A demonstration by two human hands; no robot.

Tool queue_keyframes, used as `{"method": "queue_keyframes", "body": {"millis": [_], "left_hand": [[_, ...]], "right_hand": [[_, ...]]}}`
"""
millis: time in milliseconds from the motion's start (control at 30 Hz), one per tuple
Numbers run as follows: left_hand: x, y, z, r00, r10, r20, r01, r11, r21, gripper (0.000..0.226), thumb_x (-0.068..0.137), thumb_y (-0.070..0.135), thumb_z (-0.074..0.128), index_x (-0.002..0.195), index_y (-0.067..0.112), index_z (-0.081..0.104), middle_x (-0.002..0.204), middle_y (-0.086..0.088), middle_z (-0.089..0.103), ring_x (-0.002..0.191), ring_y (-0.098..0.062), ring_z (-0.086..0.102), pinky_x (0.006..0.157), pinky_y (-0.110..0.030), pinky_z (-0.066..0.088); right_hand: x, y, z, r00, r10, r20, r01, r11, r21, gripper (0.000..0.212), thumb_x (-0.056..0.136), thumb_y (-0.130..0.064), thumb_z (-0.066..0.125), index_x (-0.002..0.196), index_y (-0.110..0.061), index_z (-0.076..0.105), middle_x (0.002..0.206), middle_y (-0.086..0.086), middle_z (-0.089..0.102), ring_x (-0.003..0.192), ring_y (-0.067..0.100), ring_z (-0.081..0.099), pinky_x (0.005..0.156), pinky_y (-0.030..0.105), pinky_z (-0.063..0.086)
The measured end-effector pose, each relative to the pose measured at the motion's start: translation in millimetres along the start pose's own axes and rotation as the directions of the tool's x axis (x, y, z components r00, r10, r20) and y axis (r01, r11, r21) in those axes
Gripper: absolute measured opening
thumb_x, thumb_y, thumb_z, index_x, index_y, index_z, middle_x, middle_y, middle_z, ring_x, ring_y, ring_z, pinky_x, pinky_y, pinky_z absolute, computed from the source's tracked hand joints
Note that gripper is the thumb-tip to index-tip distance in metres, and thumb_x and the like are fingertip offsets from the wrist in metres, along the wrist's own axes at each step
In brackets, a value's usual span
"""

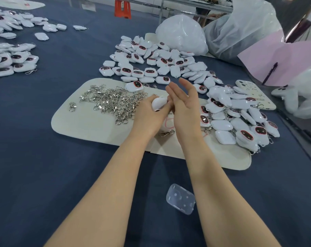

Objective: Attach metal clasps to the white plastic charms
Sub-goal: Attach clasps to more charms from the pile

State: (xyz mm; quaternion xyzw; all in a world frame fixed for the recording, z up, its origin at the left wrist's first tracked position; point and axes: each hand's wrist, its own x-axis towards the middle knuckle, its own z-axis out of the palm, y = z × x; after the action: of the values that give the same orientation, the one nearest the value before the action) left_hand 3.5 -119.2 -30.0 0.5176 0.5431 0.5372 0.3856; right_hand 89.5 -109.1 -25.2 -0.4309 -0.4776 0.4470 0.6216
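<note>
Over the cream mat (pixel 90 125) on the bench (pixel 44 157), the left hand (pixel 147 111) grips one white charm (pixel 159 103), turned toward the right hand (pixel 185 107), likely so its loop is reachable. The right hand meets it with its outer fingers straight; whether thumb and forefinger pinch a clasp I cannot tell. Loose clasps (pixel 113 102) lie just left, within easy reach.

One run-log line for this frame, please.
left hand: grips white charm | right hand: fingers straight, at charm | clasp pile: on mat

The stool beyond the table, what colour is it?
The stool is orange-red; the head view shows it.
</note>
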Motion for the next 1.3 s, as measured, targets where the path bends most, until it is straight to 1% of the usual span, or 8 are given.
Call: {"method": "queue_keyframes", "body": {"millis": [133, 400, 500, 633, 767, 933, 1133, 1300], "left_hand": [[-1, 3, -3, 0.998, -0.049, 0.048, 0.050, 0.999, -0.022, 0.004, 0.086, 0.013, 0.064, 0.089, 0.013, 0.067, 0.066, 0.005, 0.059, 0.057, -0.005, 0.052, 0.062, -0.023, 0.043], [-5, 1, -3, 0.990, 0.136, 0.032, -0.139, 0.933, 0.332, 0.010, 0.086, 0.009, 0.057, 0.078, 0.015, 0.057, 0.083, -0.006, 0.055, 0.074, -0.020, 0.044, 0.056, -0.026, 0.022], [-4, 2, -2, 0.992, 0.102, -0.069, -0.086, 0.975, 0.205, 0.027, 0.088, 0.017, 0.059, 0.063, 0.024, 0.049, 0.061, 0.006, 0.053, 0.058, -0.010, 0.047, 0.052, -0.018, 0.033], [2, 1, -6, 0.988, -0.020, -0.156, 0.026, 0.999, 0.036, 0.013, 0.086, 0.015, 0.061, 0.076, 0.023, 0.058, 0.073, -0.001, 0.062, 0.071, -0.022, 0.059, 0.071, -0.035, 0.049], [3, -1, -7, 0.983, 0.012, -0.184, 0.000, 0.998, 0.066, 0.024, 0.084, 0.010, 0.062, 0.074, 0.029, 0.053, 0.072, 0.003, 0.059, 0.074, -0.027, 0.060, 0.071, -0.037, 0.049], [3, -2, -5, 0.983, 0.043, -0.180, -0.027, 0.996, 0.089, 0.002, 0.085, 0.014, 0.063, 0.085, 0.012, 0.065, 0.074, -0.002, 0.063, 0.068, -0.021, 0.056, 0.067, -0.033, 0.046], [4, -2, -4, 0.982, -0.007, -0.191, 0.006, 1.000, -0.004, 0.013, 0.086, 0.014, 0.064, 0.077, 0.023, 0.061, 0.071, 0.007, 0.061, 0.069, -0.014, 0.056, 0.069, -0.028, 0.046], [8, -3, -7, 0.967, -0.158, -0.201, 0.111, 0.968, -0.227, 0.021, 0.085, 0.010, 0.066, 0.070, 0.025, 0.062, 0.066, 0.004, 0.064, 0.065, -0.015, 0.061, 0.068, -0.033, 0.052]], "right_hand": [[1, 1, 3, 1.000, 0.001, 0.007, -0.001, 1.000, -0.009, 0.041, 0.096, 0.006, 0.037, 0.127, -0.020, 0.042, 0.126, 0.006, 0.061, 0.103, -0.001, 0.062, 0.075, 0.009, 0.046], [0, 5, 9, 0.996, 0.059, 0.069, -0.055, 0.997, -0.063, 0.044, 0.097, 0.003, 0.032, 0.133, -0.021, 0.038, 0.125, 0.001, 0.056, 0.103, 0.002, 0.060, 0.089, 0.017, 0.048], [0, 4, 7, 0.996, 0.087, 0.031, -0.080, 0.978, -0.192, 0.029, 0.098, -0.010, 0.044, 0.125, -0.019, 0.048, 0.122, 0.002, 0.061, 0.105, 0.010, 0.060, 0.092, 0.025, 0.048], [-1, 2, 5, 0.985, 0.152, 0.082, -0.121, 0.946, -0.301, 0.020, 0.096, -0.021, 0.050, 0.105, -0.013, 0.066, 0.101, 0.005, 0.071, 0.097, 0.021, 0.066, 0.080, 0.038, 0.050], [-3, 0, 5, 0.985, 0.134, 0.108, -0.104, 0.964, -0.246, 0.018, 0.095, -0.009, 0.051, 0.102, -0.010, 0.068, 0.102, 0.008, 0.072, 0.098, 0.023, 0.067, 0.071, 0.024, 0.047], [-2, 1, 4, 0.987, 0.141, 0.072, -0.118, 0.958, -0.260, 0.018, 0.095, -0.009, 0.050, 0.103, -0.012, 0.066, 0.102, 0.008, 0.071, 0.087, 0.016, 0.065, 0.054, 0.012, 0.038], [-1, 1, 3, 0.991, 0.117, 0.068, -0.100, 0.971, -0.216, 0.023, 0.092, -0.002, 0.048, 0.102, -0.015, 0.064, 0.101, 0.006, 0.070, 0.092, 0.018, 0.066, 0.088, 0.032, 0.054], [1, 3, 0, 0.988, 0.133, 0.072, -0.108, 0.954, -0.279, 0.018, 0.090, -0.007, 0.056, 0.102, -0.017, 0.065, 0.097, 0.004, 0.069, 0.080, 0.008, 0.061, 0.072, 0.024, 0.052]]}}
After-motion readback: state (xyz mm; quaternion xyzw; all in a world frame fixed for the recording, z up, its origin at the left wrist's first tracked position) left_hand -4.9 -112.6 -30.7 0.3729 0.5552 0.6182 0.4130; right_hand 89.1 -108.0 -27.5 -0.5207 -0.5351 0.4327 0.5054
